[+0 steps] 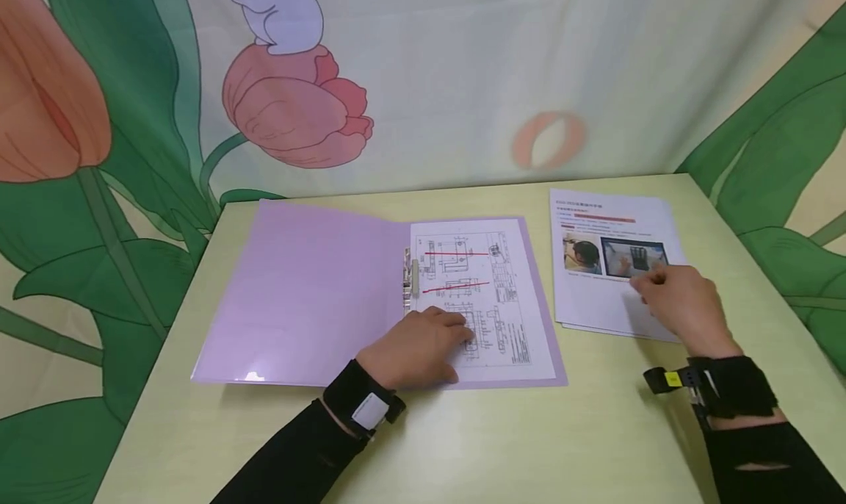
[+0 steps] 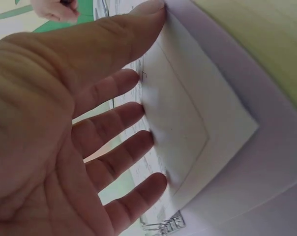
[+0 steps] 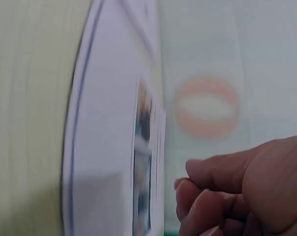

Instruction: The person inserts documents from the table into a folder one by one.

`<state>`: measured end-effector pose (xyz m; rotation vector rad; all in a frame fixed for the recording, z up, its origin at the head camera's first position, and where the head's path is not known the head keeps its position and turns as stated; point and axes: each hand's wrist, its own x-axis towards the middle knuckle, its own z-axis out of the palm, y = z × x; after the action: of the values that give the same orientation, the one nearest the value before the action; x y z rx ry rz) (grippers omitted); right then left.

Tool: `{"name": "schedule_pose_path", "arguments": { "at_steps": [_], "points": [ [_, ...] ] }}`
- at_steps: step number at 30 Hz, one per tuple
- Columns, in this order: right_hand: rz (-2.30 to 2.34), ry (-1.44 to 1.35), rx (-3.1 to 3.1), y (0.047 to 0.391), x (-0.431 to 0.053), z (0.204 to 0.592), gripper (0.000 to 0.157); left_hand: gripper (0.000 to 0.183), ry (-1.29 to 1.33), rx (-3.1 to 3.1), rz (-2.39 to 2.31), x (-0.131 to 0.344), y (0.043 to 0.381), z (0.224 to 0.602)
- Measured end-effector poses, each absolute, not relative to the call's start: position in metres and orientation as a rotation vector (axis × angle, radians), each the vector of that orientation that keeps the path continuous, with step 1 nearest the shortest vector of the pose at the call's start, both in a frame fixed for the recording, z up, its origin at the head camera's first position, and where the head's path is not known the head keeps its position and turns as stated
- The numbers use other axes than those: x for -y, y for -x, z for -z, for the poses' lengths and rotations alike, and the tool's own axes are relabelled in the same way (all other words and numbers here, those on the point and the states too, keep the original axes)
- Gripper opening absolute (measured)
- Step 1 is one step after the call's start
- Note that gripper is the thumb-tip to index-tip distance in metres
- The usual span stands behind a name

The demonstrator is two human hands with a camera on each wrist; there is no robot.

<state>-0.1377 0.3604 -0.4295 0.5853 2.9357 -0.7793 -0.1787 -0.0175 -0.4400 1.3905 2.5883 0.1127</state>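
A purple folder (image 1: pixel 311 291) lies spread on the table, with a technical drawing sheet (image 1: pixel 522 291) on its right side. Two red lines cross the drawing, and a metal clip (image 1: pixel 413 278) sits along the sheet's left edge. My left hand (image 1: pixel 416 348) rests on the lower left of the sheet, fingers extended; the left wrist view shows its fingertips (image 2: pixel 147 141) against the paper. Over the right part of a stack of printed sheets (image 1: pixel 595 306) is my right hand (image 1: pixel 687 306). Its fingers are curled toward the thumb, and I see nothing between them.
The pale yellow table (image 1: pixel 515 445) carries the folder and the stack side by side, a narrow gap between them. Behind its far edge hangs a curtain (image 1: pixel 449 70) printed with flowers and leaves. A black band with a small device (image 1: pixel 730 390) circles each wrist.
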Motion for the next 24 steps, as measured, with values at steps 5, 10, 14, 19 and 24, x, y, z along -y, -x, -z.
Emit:
{"name": "schedule_pose_path", "arguments": {
  "at_steps": [5,10,14,19,24],
  "points": [
    [0.558,-0.77,-2.909,0.132,-0.406,0.433,0.058,0.059,-1.385,-2.614,-0.133,0.018,0.178,0.444],
    [0.487,-0.823,-2.79,0.128,-0.427,0.445,0.075,0.062,-1.385,-2.624,-0.157,0.015,0.177,0.446],
    [0.549,-0.839,-2.79,0.129,-0.433,0.449,0.073,0.064,-1.379,-2.635,-0.154,0.013,0.177,0.445],
    [0.63,-0.876,-2.796,0.129,-0.442,0.448,0.064,0.062,-1.384,-2.655,-0.159,0.013,0.175,0.446],
    [0.657,-0.875,-2.841,0.127,-0.447,0.45,0.051,0.059,-1.341,-2.676,-0.156,0.02,0.172,0.446]
  ]
}}
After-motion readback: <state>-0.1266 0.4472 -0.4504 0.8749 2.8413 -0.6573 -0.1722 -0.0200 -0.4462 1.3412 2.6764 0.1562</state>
